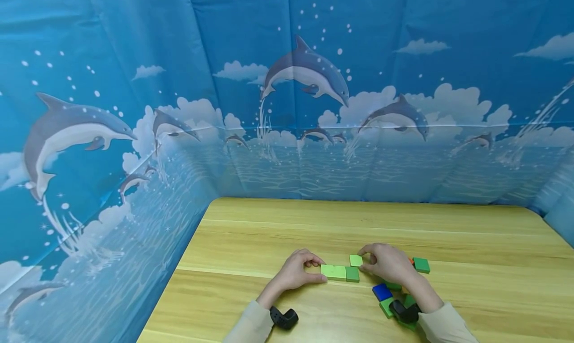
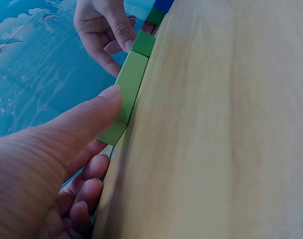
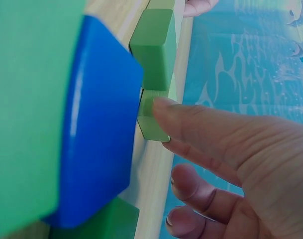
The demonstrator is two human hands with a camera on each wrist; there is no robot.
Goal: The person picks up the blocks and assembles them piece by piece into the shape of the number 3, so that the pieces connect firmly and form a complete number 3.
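My left hand point(image 1: 297, 270) pinches the left end of a long light green block point(image 1: 333, 271), its thumb point(image 2: 110, 102) on the near side. A darker green block point(image 1: 352, 274) adjoins that block's right end. Just behind the green one is a small light green square block point(image 1: 356, 260), which my right hand point(image 1: 389, 264) pinches between thumb and index finger. In the right wrist view this square block point(image 3: 153, 117) shows past the thumb tip, close to the darker green block point(image 3: 153, 47). The right hand's other fingers are loosely bent and hold nothing.
Under the right forearm lie a blue block point(image 1: 382, 292), a green block point(image 1: 386, 308) and several partly hidden green ones. Another green block point(image 1: 421, 264) and an orange-red piece point(image 1: 411, 261) sit right of the hand. A dolphin-printed sheet point(image 1: 305, 168) hangs behind the wooden table point(image 1: 251, 233).
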